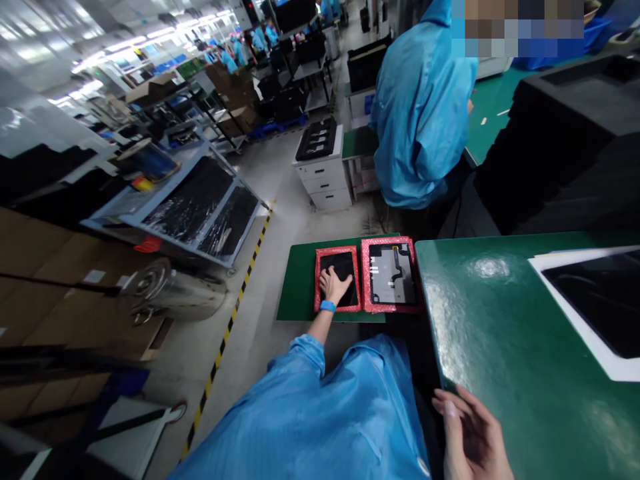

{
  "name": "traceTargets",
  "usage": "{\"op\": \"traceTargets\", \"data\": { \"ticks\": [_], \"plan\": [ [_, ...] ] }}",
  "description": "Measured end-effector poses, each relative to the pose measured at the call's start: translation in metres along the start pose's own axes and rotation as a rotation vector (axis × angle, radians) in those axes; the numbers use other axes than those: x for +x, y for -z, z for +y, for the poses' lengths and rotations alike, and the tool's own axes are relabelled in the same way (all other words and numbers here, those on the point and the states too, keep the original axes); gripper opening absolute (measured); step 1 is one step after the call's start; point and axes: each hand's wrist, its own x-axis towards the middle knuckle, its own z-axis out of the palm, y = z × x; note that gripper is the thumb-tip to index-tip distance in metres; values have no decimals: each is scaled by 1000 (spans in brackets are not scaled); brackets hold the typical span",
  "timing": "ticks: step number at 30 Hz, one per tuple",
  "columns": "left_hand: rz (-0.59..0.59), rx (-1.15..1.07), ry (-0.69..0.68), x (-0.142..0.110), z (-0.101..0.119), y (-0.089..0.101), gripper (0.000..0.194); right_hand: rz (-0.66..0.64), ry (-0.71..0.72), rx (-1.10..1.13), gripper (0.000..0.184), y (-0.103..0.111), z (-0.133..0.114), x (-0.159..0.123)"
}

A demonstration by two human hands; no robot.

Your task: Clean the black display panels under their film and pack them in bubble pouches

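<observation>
My left hand [334, 284] reaches down to a low green side table [299, 287] and rests with fingers spread on a dark panel in a red bubble-wrap sleeve [339, 253]. A second red-wrapped panel [391, 275], grey-faced with a flex cable, lies right beside it. My right hand [473, 437] sits at the near edge of the green workbench [490, 320], fingers apart, holding nothing. A blue band circles my left wrist.
A white tray with a black screen [590, 303] lies on the bench at right. A person in a blue coat [423, 107] stands ahead by a white drawer unit [323, 180]. Racks of dark panels [200, 207], a metal drum [170, 290] and cardboard boxes stand left of the yellow-black floor line.
</observation>
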Motion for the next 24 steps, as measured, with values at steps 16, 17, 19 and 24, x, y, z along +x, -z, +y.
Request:
{"op": "traceTargets", "data": {
  "ticks": [16, 17, 19, 24],
  "plan": [
    [-12, 242, 28, -9, -3, -20, 64, -72, 128, -64, 52, 4, 12, 2],
    [-10, 232, 22, -8, -4, -17, 64, -78, 132, -71, 53, 5, 14, 2],
    [-1, 211, 9, -5, -6, -11, 63, -88, 142, -85, 55, 7, 17, 3],
    [29, 169, -18, 6, -10, 2, 57, -111, 199, -119, 50, 9, 22, 4]
  ]
}}
